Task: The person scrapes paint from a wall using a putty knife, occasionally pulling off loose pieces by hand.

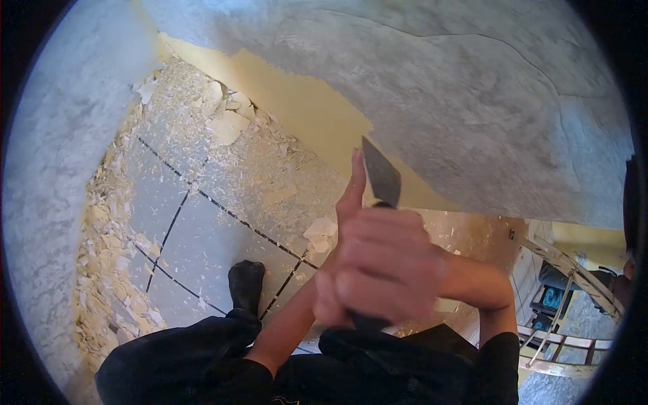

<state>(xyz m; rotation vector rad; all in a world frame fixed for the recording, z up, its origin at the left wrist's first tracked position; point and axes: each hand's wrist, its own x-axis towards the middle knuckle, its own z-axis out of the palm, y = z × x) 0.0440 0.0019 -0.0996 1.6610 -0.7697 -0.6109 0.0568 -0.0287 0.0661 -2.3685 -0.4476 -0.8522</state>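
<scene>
My right hand [388, 263], blurred, is closed around the dark handle of a scraper. The scraper's grey metal blade [383, 174] points up, in front of the wall, and the butt of the handle shows below the fist. My left hand [347, 202] is behind and left of the fist, partly hidden by it; one digit stretches up beside the blade's left edge, and whether it touches the blade is unclear. The wall has a yellowish bared strip [297, 101] low down, below rough grey covering [472, 108].
Flakes and scraps [111, 250] lie along the left wall and over the grey tiled floor [202, 236]. My dark-covered foot [247, 283] stands on the tiles. A wooden ladder [567, 260] is at the right, near dark equipment [550, 297]. Part of another person shows at the right edge.
</scene>
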